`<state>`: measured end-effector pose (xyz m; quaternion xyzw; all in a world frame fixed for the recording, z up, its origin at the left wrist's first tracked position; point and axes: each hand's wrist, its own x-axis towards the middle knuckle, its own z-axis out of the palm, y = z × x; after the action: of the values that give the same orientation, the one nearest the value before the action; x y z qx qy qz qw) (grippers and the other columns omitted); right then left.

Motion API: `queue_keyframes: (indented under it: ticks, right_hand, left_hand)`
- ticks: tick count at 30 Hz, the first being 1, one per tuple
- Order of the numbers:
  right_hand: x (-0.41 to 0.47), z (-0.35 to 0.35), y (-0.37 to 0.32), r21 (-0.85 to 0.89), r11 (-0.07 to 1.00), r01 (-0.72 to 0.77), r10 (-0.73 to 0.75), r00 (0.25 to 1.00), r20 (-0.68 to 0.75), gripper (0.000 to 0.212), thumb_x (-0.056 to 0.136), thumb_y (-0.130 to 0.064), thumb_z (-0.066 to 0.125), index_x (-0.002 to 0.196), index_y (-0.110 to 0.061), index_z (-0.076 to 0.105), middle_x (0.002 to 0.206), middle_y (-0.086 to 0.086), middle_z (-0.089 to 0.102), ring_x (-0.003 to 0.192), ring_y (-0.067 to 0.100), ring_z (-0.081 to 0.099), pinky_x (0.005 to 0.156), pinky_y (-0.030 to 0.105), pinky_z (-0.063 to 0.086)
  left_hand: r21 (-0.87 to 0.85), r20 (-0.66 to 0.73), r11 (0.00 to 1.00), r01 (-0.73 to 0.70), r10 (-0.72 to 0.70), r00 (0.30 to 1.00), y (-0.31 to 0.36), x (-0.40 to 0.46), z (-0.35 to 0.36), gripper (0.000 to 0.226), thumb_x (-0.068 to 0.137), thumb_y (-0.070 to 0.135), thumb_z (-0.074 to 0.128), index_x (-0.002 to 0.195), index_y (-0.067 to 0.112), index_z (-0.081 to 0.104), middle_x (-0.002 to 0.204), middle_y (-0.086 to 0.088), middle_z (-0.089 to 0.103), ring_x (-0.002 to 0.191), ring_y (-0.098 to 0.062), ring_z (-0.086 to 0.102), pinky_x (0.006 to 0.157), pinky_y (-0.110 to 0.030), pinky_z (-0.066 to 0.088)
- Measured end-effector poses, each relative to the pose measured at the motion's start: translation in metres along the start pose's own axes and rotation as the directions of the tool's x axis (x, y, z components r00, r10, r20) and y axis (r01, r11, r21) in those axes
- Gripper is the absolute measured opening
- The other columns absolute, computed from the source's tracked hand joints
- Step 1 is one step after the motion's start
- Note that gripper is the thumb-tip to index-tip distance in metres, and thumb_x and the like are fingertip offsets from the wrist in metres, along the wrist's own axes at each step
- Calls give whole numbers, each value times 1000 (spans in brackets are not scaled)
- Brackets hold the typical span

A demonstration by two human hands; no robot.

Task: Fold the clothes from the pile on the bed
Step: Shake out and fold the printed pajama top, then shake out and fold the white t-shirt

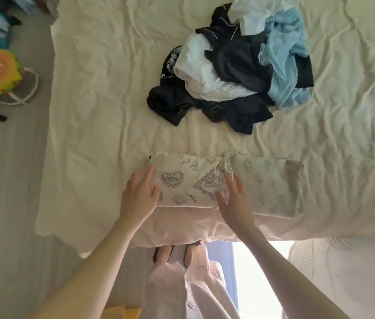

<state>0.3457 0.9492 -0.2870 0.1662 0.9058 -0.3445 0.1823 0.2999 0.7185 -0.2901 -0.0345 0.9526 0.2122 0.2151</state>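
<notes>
Clearly, only the start of the job has been made. One printed garment (195, 180), cream with grey line drawings of hearts and leaves, is laid flat near the front edge of the bed (103, 93) and is partly folded: its left portion is doubled over so the printed face shows, while a paler strip, seemingly the reverse side, is left extended to the right. The left hand (141, 198) is rested on the left end of this garment with fingers straight and spread, nothing being gripped. The right hand (233, 201) is placed over the line where the folded part meets the paler strip, fingers likewise straight and slightly apart; whether the cloth is actually pressed there or merely approached cannot be told. The step in hand is judged to be the smoothing or squaring of this fold, with at least one more fold needed to bring the extended strip in. No finished, stacked items can be seen anywhere on the sheet. Well apart from the hands, farther up the bed, the pile (234, 70) is left untouched: black pieces, white pieces and a fluffy light-blue item (285, 58) are tangled together in a heap. By this evidence the bulk of the task is judged to remain, with several garments still to be drawn out and folded.
</notes>
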Motion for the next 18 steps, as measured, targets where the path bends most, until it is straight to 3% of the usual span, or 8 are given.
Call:
queue_keyframes:
  ticks: [5, 8, 12, 16, 18]
  right_hand:
    - [-40, -48, -65, -213, 936, 279, -286, 958, -2, 59, 96, -39, 47, 148, -22, 26, 158, 4, 12, 146, 23, 12, 117, 39, 11]
    - [-62, -61, -114, -299, 872, 388, -414, 910, -24, 62, 94, -45, 47, 148, -24, 26, 158, 5, 16, 146, 23, 11, 118, 42, 4]
    - [-92, -42, -166, -395, 785, 478, -491, 868, 75, 64, 94, -52, 40, 149, -29, 20, 159, 0, 9, 147, 20, 2, 116, 39, -8]
    - [-121, 10, -211, -432, 751, 500, -491, 860, 142, 65, 92, -56, 38, 149, -32, 18, 159, -2, 5, 147, 17, -2, 117, 40, -9]
    - [-136, 43, -238, -424, 750, 508, -496, 855, 148, 66, 93, -54, 40, 150, -30, 18, 159, 0, 5, 147, 19, -2, 117, 41, -9]
  left_hand:
    - [27, -192, 965, -260, 261, 946, 38, -54, -70, 51, 95, 35, 45, 143, 19, 35, 150, -14, 27, 139, -28, 22, 112, -42, 21]
    - [48, -278, 950, -309, 309, 909, 37, -87, -108, 51, 94, 40, 37, 141, 20, 39, 149, -11, 32, 139, -30, 25, 113, -46, 20]
    - [49, -293, 980, -192, 198, 935, -14, -127, -132, 51, 96, 37, 42, 143, 19, 37, 152, -12, 29, 141, -33, 23, 112, -51, 19]
    - [-60, -286, 997, -43, 25, 958, -92, -165, -148, 55, 95, 35, 47, 146, 28, 26, 157, -4, 16, 145, -26, 8, 116, -45, 6]
    - [-82, -291, 997, -10, -15, 957, -136, -181, -163, 55, 96, 35, 46, 147, 28, 25, 157, -5, 15, 145, -27, 7, 116, -46, 8]
